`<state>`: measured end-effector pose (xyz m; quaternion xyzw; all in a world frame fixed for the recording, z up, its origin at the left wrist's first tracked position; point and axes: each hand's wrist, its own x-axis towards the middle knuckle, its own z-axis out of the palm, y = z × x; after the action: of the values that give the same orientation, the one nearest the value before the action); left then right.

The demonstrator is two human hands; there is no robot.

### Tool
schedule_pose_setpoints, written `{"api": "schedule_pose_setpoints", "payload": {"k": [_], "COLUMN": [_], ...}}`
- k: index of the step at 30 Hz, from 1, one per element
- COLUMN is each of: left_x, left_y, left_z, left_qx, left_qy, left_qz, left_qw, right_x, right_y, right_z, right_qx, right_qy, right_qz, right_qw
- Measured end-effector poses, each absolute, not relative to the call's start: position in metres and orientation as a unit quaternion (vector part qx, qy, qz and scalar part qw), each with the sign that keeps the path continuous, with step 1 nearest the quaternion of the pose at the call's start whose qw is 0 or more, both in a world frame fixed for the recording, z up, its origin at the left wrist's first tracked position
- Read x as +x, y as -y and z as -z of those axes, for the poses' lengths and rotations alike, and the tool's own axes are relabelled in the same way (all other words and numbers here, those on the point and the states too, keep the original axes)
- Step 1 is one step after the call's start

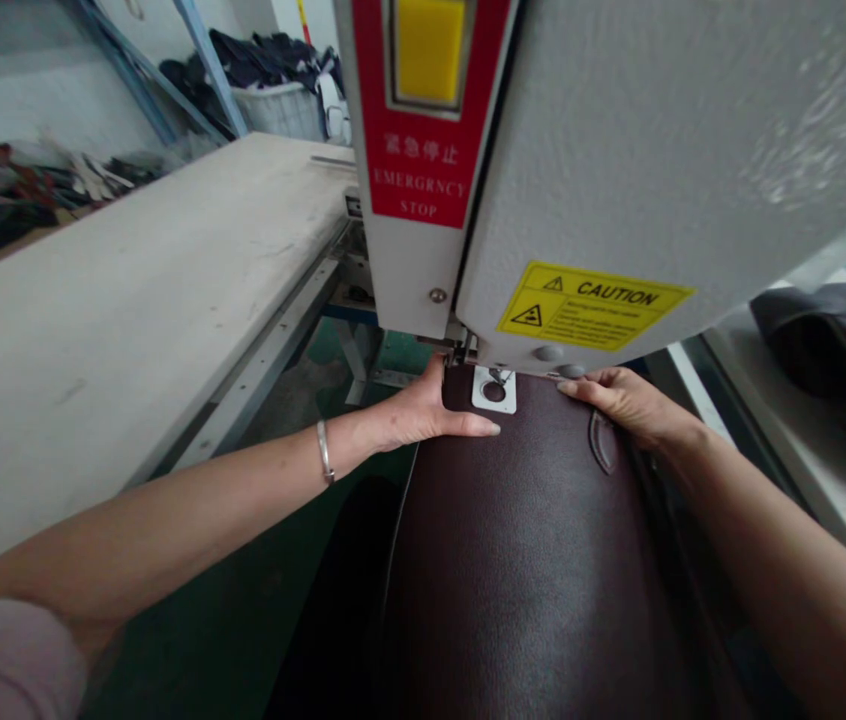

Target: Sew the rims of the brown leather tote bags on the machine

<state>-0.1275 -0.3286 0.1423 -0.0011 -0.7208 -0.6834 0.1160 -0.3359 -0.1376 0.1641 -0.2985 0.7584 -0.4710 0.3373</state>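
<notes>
A dark brown leather piece [517,560] hangs toward me from under the head of a grey machine [618,170]. A white square plate with a round hole [478,398] rests on the leather beneath the needle area. My left hand [430,410] grips the leather's left side, its thumb flat on top near the plate; the other fingers are partly hidden. On the right side, my right hand [622,400] pinches the leather, thumb uppermost and fingers underneath. Just below that hand, a small stitched leather loop [601,443] shows on the piece.
A pale worktable [130,300] with a metal rail extends at left. The machine's front carries a yellow emergency stop button [429,50]. More dark leather [843,350] lies on the surface at right. A bin [280,108] of dark material stands at the back.
</notes>
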Motion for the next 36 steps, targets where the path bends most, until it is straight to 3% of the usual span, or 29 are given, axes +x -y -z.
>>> {"api": "schedule_pose_setpoints", "payload": {"k": [14,20,26,36], "left_x": [-0.139,-0.132,-0.12,-0.12], "left_y": [0.332,0.327,0.313,0.304], "left_z": [-0.148,-0.151,-0.138,-0.134], "left_qx": [-0.024,-0.024,0.092,0.105], "left_qy": [0.72,0.736,0.732,0.676], "left_qz": [0.685,0.663,0.643,0.704], "left_qw": [0.107,0.135,0.206,0.191], "right_x": [-0.328,-0.331,-0.324,-0.328], "right_y": [0.133,0.129,0.137,0.145], "right_z": [-0.156,-0.165,-0.164,-0.163], "right_qx": [-0.28,-0.336,-0.376,-0.368], "right_qy": [-0.755,-0.749,-0.775,-0.787], "right_qz": [0.491,0.451,0.429,0.418], "right_qw": [0.332,0.351,0.273,0.266]}}
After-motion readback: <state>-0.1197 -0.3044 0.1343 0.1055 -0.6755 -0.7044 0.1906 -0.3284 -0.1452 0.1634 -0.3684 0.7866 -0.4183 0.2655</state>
